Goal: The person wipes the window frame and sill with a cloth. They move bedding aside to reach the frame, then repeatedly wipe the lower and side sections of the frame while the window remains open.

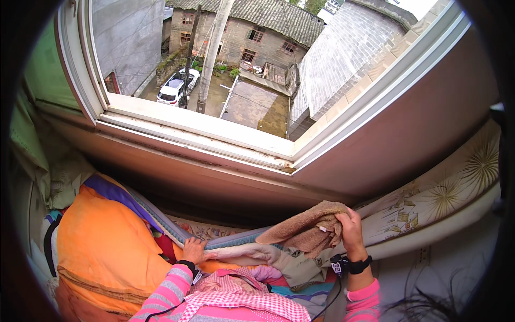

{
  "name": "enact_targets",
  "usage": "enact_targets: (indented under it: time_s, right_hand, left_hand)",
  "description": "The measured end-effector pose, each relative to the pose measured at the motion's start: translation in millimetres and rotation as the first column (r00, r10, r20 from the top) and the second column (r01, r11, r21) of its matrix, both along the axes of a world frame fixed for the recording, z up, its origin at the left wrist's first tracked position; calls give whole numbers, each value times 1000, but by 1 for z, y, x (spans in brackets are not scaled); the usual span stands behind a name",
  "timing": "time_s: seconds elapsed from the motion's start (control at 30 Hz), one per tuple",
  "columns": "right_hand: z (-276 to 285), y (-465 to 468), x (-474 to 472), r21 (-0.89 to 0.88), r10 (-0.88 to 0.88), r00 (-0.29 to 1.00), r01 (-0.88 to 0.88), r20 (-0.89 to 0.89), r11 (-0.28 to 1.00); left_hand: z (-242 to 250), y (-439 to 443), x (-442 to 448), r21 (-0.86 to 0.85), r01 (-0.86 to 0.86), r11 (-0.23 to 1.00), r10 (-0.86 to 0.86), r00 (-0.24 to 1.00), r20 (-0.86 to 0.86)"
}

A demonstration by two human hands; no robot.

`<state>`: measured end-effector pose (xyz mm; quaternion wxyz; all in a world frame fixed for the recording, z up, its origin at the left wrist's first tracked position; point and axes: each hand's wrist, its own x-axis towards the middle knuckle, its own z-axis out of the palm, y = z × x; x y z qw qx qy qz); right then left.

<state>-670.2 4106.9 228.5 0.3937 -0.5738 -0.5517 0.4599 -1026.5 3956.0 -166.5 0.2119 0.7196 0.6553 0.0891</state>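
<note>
A brown terry cloth [303, 229] is bunched in my right hand [351, 231], its loose end stretching left above the edge of the bedding. My left hand [196, 251] rests with fingers spread on the edge of the layered bedding [229, 240], which has a grey-blue border. Just left of that hand lies an orange blanket [108, 249] with a purple blanket [116, 197] showing along its far side. Both wrists wear black straps with small devices and cables. A pink checked apron [249, 300] covers my front.
Beyond the bedding is a wall below a window with a white frame [201, 133]. Through it show a white car [177, 86], a utility pole [212, 56] and brick houses. A patterned curtain [434, 205] hangs at the right, a green curtain [30, 149] at the left.
</note>
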Motion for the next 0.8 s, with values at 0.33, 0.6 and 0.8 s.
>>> enact_targets:
  time_s: [0.33, 0.6, 0.8]
  right_hand:
    - [-70, -4, 25, -43, -141, 988, 139, -58, 989]
    - [-93, 37, -16, 342, -221, 975, 201, 21, 918]
    - [-150, 55, -103, 472, -311, 945, 231, 98, 851]
  left_hand:
    - [-7, 1, 4, 32, -25, 999, 24, 999, 23]
    - [-6, 10, 4, -30, -24, 999, 26, 999, 45]
    - [-5, 6, 4, -61, -32, 998, 34, 999, 20]
